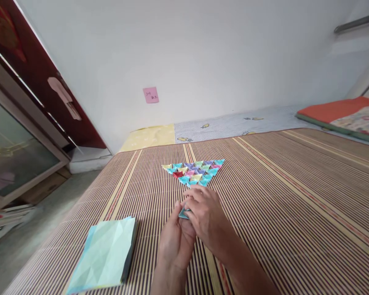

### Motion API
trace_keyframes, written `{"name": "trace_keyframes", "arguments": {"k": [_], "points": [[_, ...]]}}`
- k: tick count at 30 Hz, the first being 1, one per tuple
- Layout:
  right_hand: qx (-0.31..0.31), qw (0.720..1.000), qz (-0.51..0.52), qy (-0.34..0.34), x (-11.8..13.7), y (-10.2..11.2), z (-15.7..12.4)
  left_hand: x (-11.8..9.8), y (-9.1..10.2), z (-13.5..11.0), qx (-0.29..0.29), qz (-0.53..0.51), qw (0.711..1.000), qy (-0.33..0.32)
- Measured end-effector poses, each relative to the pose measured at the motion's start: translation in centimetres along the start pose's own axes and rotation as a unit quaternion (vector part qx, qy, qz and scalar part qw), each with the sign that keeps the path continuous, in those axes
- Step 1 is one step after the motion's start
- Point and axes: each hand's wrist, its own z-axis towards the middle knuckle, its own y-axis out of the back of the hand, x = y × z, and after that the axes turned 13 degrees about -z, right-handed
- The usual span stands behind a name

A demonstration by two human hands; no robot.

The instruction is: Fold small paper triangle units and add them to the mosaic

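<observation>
L hand (178,241) & R hand (205,213) meet over mat (273,213), fingers of both pinching blue paper (183,214) btwn them. Folded pieces (197,172) sit just far of hands, approx. triangle; paper stack (106,250) lies near left. Pink note (150,95) on far wall (233,61).

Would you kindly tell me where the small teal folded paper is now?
In the head view, the small teal folded paper is at lower centre, held between the person's left hand and right hand, below the multicoloured folded-paper triangle.
</observation>
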Motion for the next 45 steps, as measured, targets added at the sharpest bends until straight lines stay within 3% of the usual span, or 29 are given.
{"name": "trace_keyframes", "arguments": {"k": [5, 14, 19, 24, 33, 38, 45], "points": [[0.009, 1.0, 0.003, 0.004, 0.4, 0.5, 0.0, -0.8, 0.1, 0.4, 0.019, -0.009, 1.0, -0.008], [-0.046, 0.999, -0.012, 0.013, 0.3, -0.4, 0.0, -0.7, -0.1, 0.5, 0.02, -0.008, 0.999, -0.025], [-0.019, 0.999, -0.018, -0.021, 0.4, -0.5, -0.1, -0.2, 0.4, 0.7, 0.017, 0.003, 0.998, -0.057], [0.001, 0.999, 0.041, -0.024, -0.6, -1.0, -0.2, -0.4, 0.7, 0.7, 0.005, 0.038, 0.996, -0.086], [-0.015, 0.999, 0.028, -0.01, -0.6, -1.2, -0.1, -0.5, 1.6, 1.1, 0.043, 0.059, 0.994, -0.078], [0.0, 0.999, 0.038, -0.007, -0.5, -1.1, -0.1, -0.6, 1.7, 1.3, 0.069, 0.012, 0.997, -0.03], [0.029, 0.999, 0.041, -0.019, -0.3, -1.0, -0.1, -0.7, 1.1, 1.2, 0.028, -0.016, 0.999, 0.012]]}}
